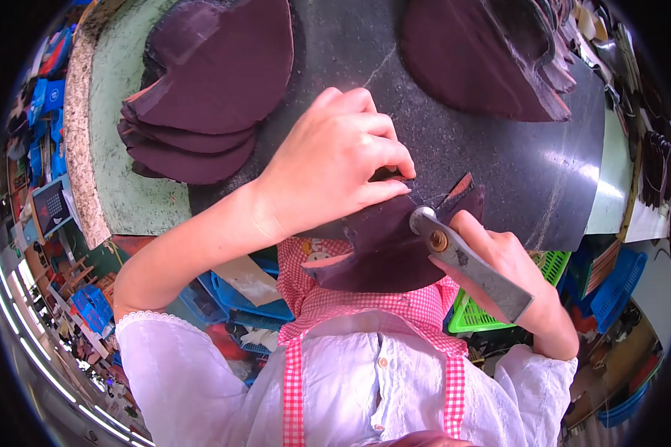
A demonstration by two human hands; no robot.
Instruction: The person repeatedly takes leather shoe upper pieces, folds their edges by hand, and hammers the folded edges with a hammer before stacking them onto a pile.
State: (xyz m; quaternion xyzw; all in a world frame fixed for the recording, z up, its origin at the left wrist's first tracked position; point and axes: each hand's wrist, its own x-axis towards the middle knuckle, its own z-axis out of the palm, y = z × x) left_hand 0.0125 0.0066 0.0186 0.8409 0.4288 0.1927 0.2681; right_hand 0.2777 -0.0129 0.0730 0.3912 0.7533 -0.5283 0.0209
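With 12 o'clock pointing away from the wearer, the dark maroon piece (388,261) sits at the centre, its far edge on the dark slab (499,164) and its near part reaching out toward 6 o'clock over the checked apron (328,304). That overhang looks poorly supported, so a blow landing near it could tip the piece or drag it off the slab.

At 11 o'clock the left hand (343,153) has its fingers curled, thumb and forefinger pinching the far edge. The round face of the hammer (473,264) lies at about 1 o'clock, close to that thumb; whether it touches the piece I cannot tell. The chief danger is a struck thumb, caused by a stray swing or by the piece shifting. A tilted face could also dent the surface or crease the edge unevenly.

The right hand (514,261), at 3 o'clock, is closed around the hammer, its fingertips mostly hidden; a loose hold would let the head twist.

Farther out, similar pieces lie in a left stack (224,82) toward 10 or 11 o'clock and a right stack (470,59) at 1 o'clock; the left one, unevenly layered, might slide if an elbow caught it
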